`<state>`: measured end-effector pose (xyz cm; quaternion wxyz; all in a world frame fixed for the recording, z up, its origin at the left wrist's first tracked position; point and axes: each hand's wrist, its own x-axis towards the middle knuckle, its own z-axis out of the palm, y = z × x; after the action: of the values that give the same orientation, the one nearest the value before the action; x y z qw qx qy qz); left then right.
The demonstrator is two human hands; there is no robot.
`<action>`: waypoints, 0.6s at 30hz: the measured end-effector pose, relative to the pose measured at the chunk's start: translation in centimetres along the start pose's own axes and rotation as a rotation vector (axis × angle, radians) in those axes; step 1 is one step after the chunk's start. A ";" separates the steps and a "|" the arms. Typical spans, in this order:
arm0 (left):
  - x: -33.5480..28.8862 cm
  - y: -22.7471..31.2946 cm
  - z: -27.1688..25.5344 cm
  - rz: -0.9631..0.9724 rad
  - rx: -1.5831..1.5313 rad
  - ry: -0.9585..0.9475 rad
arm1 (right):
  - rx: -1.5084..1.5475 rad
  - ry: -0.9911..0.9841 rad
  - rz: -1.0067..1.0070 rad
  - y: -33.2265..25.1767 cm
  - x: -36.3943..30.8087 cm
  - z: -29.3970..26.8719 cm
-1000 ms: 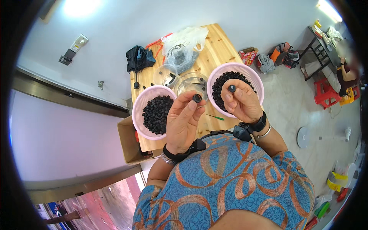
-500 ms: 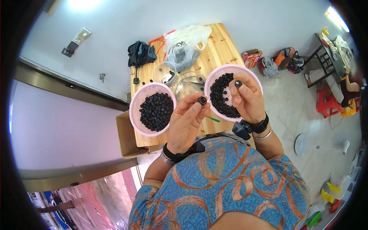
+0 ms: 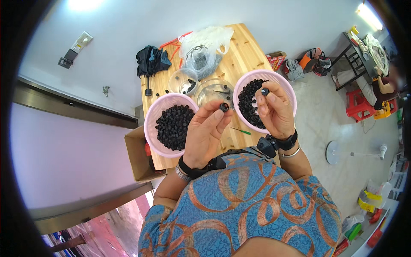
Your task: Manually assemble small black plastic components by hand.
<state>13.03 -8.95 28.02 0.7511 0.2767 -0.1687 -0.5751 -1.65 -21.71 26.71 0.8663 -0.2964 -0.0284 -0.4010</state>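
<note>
Your left hand (image 3: 205, 132) is raised above the wooden worktop (image 3: 246, 55), its fingertips pinched shut on a small black ring-shaped part (image 3: 224, 106) that you hold up with its hole facing you, just above the gap between the two baskets. Your right hand (image 3: 274, 109) is lifted over the right pink basket (image 3: 286, 88), thumb and forefinger closed on a second small black part (image 3: 265, 91), while the other fingers curl loosely beneath it. The two hands are near each other but apart, and the two parts do not touch. The right basket holds a heap of similar black pieces, partly hidden behind your right hand. The left pink basket (image 3: 150, 128) sits at the near left edge of the worktop, just beside your left hand, and is filled with a dark mound of the same kind of pieces. Between and beyond the baskets stand two clear round containers (image 3: 182, 81), one with a few black pieces in it; a handful of loose black pieces lie on the wood around them. Farther back lie a crumpled clear plastic bag (image 3: 205, 47) and a folded black umbrella (image 3: 150, 64). A thin green stick (image 3: 240, 131) lies on the worktop beneath your hands. An open cardboard box (image 3: 137, 158) stands on the floor against the left side of the worktop.
</note>
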 end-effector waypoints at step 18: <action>-0.4 1.3 -1.0 0.031 0.041 0.032 | -0.257 0.046 0.160 2.5 0.2 1.7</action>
<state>14.48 -8.14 28.09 0.7566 0.2988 -0.1727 -0.5554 0.59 -19.71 26.94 0.8508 -0.3970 0.0666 -0.3378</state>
